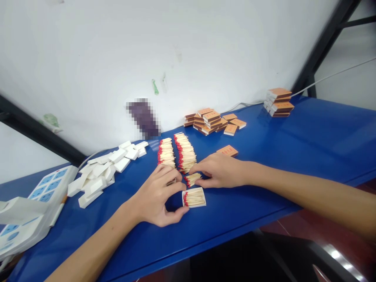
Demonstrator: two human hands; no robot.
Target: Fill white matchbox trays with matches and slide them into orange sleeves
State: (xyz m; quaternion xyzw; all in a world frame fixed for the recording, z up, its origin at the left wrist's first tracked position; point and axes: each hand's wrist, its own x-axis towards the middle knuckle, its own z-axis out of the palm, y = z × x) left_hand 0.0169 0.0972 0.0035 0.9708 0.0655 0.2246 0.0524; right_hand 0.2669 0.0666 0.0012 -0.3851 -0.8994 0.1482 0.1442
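A small white matchbox tray holding red-headed matches lies near the table's front. My left hand curves around its left end, thumb at the near corner and a finger at the far corner, gripping it. Just beyond the tray lies a small bunch of matches. The thumb and index finger of my right hand close around the right ends of this bunch. Behind my hands stand two long rows of matches, the left row and the right row, heads to the left. An orange matchbox sits beyond my right hand.
Several white matchbox trays lie in a heap at left, beside a power strip. Orange matchboxes are piled against the wall, and another stack stands at right. The blue table's front edge runs below my hands.
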